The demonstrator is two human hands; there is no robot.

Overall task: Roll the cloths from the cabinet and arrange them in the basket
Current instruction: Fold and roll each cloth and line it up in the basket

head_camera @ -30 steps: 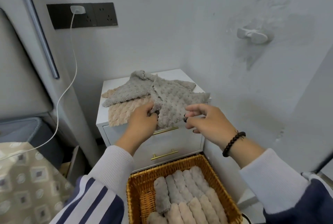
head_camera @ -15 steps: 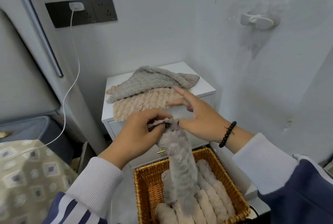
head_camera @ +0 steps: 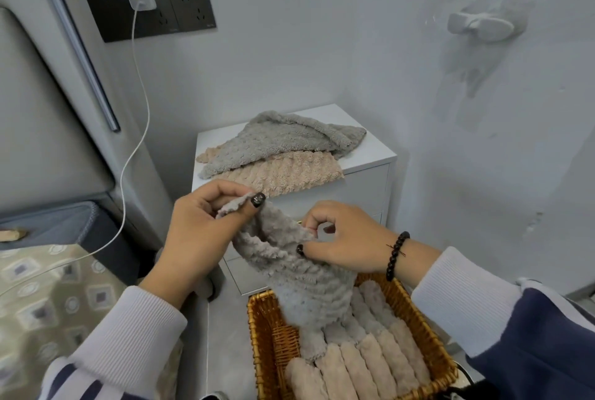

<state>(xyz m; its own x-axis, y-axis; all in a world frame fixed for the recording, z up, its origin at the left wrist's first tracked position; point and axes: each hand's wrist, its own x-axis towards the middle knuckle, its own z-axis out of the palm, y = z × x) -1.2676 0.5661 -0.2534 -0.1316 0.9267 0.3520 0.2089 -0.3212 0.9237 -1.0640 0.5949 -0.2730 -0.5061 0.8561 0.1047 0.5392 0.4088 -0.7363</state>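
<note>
Left hand (head_camera: 199, 232) pinches one top corner of the grey cloth (head_camera: 309, 280) between thumb and curled fingers, and the right hand (head_camera: 347, 238) pinches the top edge just beside it, both closed tight on the fabric; the cloth hangs straight down from the two grips, long axis vertical, its lower end trailing into the basket (head_camera: 273, 338) over the rolls (head_camera: 380, 351) packed toward its right side. Two cloths, grey (head_camera: 283, 138) over beige (head_camera: 289, 171), lie unrolled on the cabinet (head_camera: 370, 154) top, near its front-left edge and beyond the hands. Likely next: rolling downward from the held edge, both hands equally near.
</note>
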